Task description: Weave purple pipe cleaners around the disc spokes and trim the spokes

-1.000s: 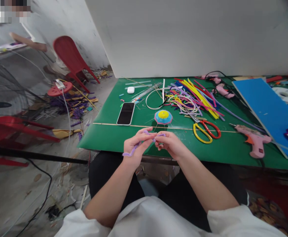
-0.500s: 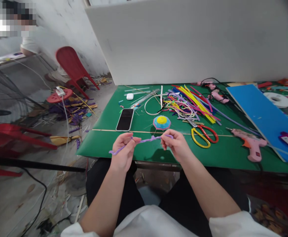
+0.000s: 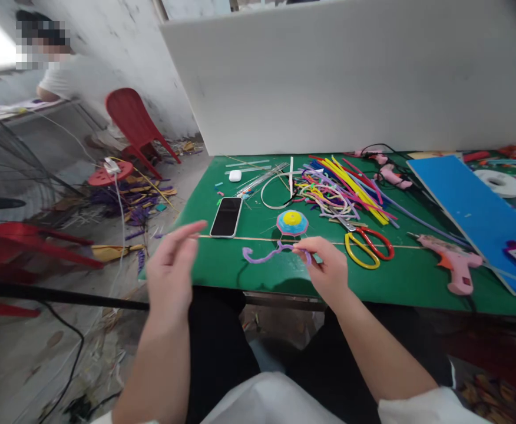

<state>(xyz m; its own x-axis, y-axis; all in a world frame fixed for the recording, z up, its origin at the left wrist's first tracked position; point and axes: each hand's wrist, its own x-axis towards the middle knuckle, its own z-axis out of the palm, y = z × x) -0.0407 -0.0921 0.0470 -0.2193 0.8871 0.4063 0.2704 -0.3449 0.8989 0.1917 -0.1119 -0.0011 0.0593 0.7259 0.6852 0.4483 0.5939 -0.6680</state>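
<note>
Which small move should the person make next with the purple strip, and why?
Probably the left hand should take the curled free end of the purple strip, to steady it: only the right hand pinches it, near the other end, while the left is held apart and appears to hold nothing.

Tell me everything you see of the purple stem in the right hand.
The purple stem looks like a slim, fuzzy pipe cleaner. Its free left end curls into a hook; the middle is bent, with a small upward kink. The right hand pinches it near the other end, holding it above the green table.
</note>
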